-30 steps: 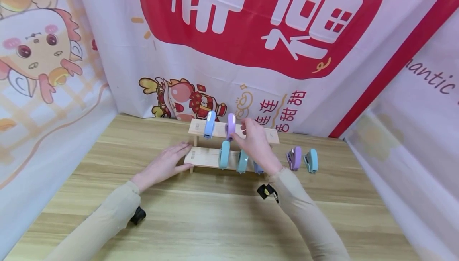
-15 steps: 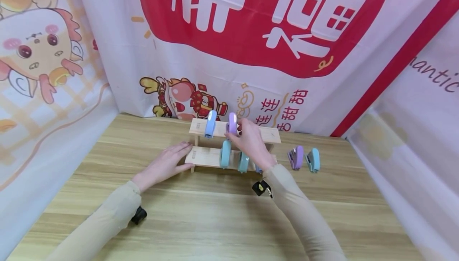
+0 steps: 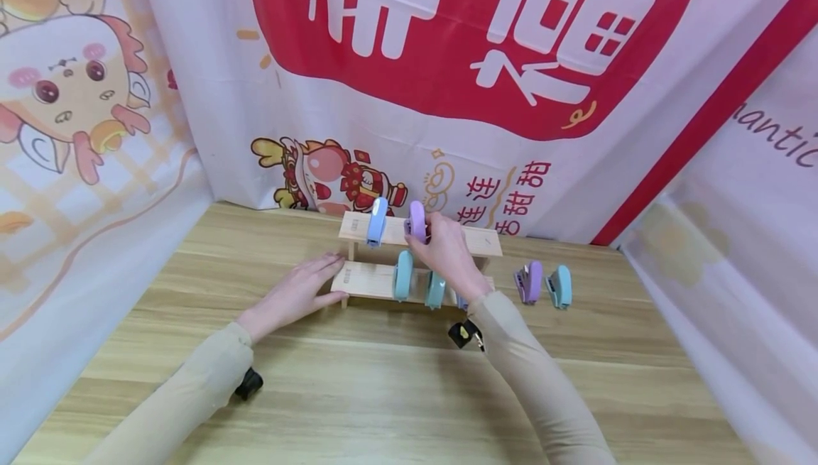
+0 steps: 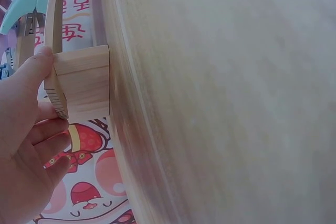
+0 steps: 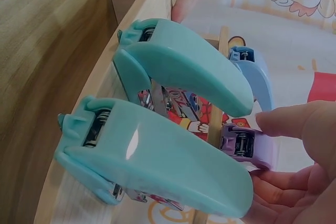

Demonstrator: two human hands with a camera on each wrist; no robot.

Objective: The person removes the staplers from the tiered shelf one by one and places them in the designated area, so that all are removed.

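A two-tier wooden rack [image 3: 364,277] stands at the back of the table. My left hand [image 3: 297,294] holds the left end of its lower shelf; in the left wrist view the thumb [image 4: 37,69] lies on one edge and fingers on the other. With thumb and fingers, my right hand [image 3: 450,255] pinches a light purple stapler [image 3: 417,219] on the upper shelf. Left of it stands a blue stapler [image 3: 376,222]. On the lower shelf are a teal stapler [image 3: 403,275], another teal stapler [image 3: 435,290] and a bluish stapler [image 3: 461,302], mostly hidden by my right arm.
On the table right of the rack stand a purple stapler [image 3: 530,282] and a teal stapler [image 3: 559,287]. A printed curtain [image 3: 409,96] rises directly behind the rack, with more cloth at both sides. The wood-grain table [image 3: 383,394] stretches toward me.
My right hand has shifted slightly left and its fingers have closed in on the light purple stapler, which is tilted a little more. The left hand stays on the rack.
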